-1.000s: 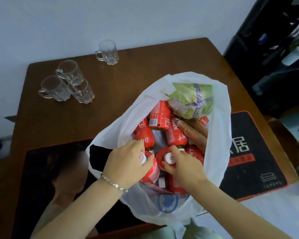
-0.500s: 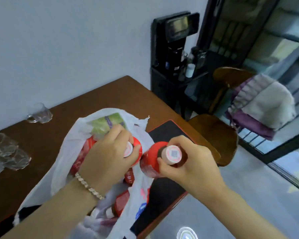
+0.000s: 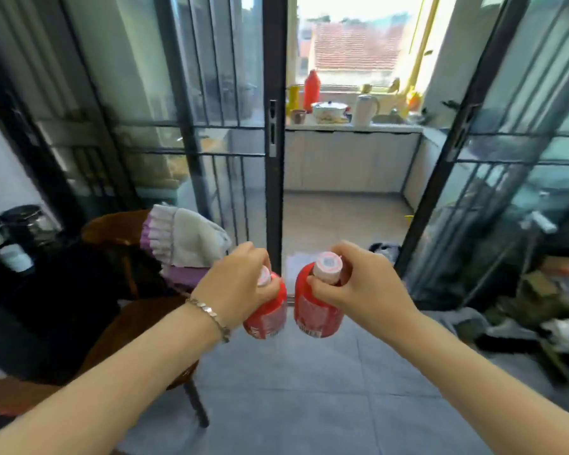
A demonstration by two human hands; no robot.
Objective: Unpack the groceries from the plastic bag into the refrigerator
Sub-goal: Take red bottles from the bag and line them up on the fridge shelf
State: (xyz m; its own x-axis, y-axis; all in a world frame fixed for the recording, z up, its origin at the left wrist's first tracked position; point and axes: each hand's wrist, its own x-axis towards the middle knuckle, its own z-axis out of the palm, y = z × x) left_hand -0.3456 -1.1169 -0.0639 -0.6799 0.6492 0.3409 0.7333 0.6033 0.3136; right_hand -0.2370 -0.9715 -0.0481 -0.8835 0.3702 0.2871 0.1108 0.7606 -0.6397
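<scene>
Head view, left hand [image 3: 240, 284]: grasps left bottle [image 3: 265, 318] by neck, 6 o'clock.
Right hand [image 3: 362, 287]: grasps right bottle [image 3: 312, 313] by neck.
Advice: carry upright, apart.

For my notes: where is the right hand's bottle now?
Head view, centre: the bottle hangs in the right hand, just right of the left bottle.

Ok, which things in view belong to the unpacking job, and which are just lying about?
Job: left red bottle, held near its cap by the left hand; right red bottle, held near its cap by the right hand.

Lying about: wooden chair, cloth draped over it, pot and white jug on the far counter.
</scene>
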